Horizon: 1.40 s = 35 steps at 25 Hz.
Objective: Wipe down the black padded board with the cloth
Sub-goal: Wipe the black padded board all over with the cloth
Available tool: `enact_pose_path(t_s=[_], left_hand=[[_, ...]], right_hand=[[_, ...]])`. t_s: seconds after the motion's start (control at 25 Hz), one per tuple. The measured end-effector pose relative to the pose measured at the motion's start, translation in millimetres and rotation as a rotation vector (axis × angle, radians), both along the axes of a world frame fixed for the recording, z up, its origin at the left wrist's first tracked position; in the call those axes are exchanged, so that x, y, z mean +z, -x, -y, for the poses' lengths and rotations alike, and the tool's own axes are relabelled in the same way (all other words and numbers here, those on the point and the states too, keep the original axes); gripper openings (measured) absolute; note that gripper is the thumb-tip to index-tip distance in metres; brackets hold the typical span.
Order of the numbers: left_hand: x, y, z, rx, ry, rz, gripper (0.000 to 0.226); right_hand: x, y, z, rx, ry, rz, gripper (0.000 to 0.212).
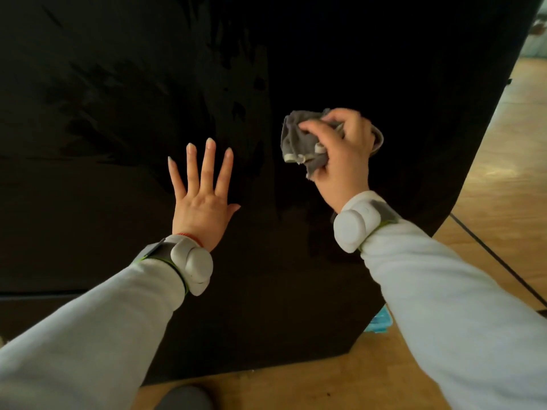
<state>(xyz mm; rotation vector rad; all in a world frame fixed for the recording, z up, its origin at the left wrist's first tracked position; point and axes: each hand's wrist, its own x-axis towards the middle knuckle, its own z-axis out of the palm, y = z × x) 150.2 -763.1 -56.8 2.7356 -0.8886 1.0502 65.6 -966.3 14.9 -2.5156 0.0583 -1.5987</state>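
The right hand (344, 155) was clenched round a grey cloth (299, 140), thumb and curled fingers bunching it into a wad with a pale hem showing at its lower edge. Crumpled so, the cloth had no clear long axis, and its loose folds spilled towards the left hand; whether it touched the surface beneath could not be told. It sat right of the middle of the black padded board (118, 202), nearer the right edge than the left.

The left hand (204, 199) lay released and flat on the board, fingers straight, spread and pointing away from the person, well apart from the cloth.

The board filled most of the view, running away from the person; its near right corner showed low down and its right edge swept up to the top right. Left and far edges were out of frame, so its long axis stayed uncertain. Streaky smears (124, 93) marked the upper left part.

A wooden floor (515, 179) lay to the right and below, with a black cable (497, 258) across it and something blue (380, 321) at the board's right edge. Pale sleeves and a grey wrist device (195, 267) on each forearm showed
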Motion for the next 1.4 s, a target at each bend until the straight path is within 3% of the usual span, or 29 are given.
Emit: enact_pose_path(t_s=[0.12,0.32,0.48,0.56,0.68,0.76,0.96,1.08,1.16,1.32,1.4], left_hand=[[0.2,-0.3,1.7,-0.017,0.023,0.021,0.107],[-5.5,3.1,1.9,-0.034,0.058,0.025,0.102],[-21.6,8.9,-1.8,-0.042,0.023,-0.03,0.107],[-25.1,8.5,-3.0,-0.024,0.005,-0.036,0.111],[-25.3,7.7,-1.1,-0.014,0.021,-0.026,0.111],[-26.9,6.5,-1.1,-0.019,0.029,-0.028,0.109],[-44.5,7.7,-7.8,-0.052,0.002,-0.049,0.104],[-49.8,7.3,-10.0,-0.05,-0.013,-0.049,0.104],[-49.0,6.6,-8.8,-0.04,-0.009,-0.047,0.106],[-52.1,8.1,-5.5,-0.02,-0.003,-0.062,0.108],[-52.0,7.3,-5.6,-0.022,0.001,-0.057,0.107]], right_hand=[[-38.7,-2.3,-1.0,0.04,0.021,-0.068,0.041],[-112.8,12.5,0.6,0.064,0.059,-0.343,0.048],[-123.6,30.1,0.1,0.106,0.128,-0.484,0.043],[-93.5,32.2,1.4,0.136,0.065,-0.374,0.037],[-45.9,17.4,4.7,0.035,-0.045,-0.092,0.045],[-53.8,6.3,1.2,0.016,-0.039,-0.07,0.044],[-164.2,17.2,-5.9,0.05,0.004,-0.43,0.044],[-178.3,29.6,-6.0,0.102,0.039,-0.573,0.041],[-155.5,34.3,-7.2,0.154,0.014,-0.5,0.035],[-93.6,19.3,-2.0,0.073,-0.062,-0.144,0.038],[-96.6,10.3,-6.1,0.044,-0.073,-0.113,0.039]])
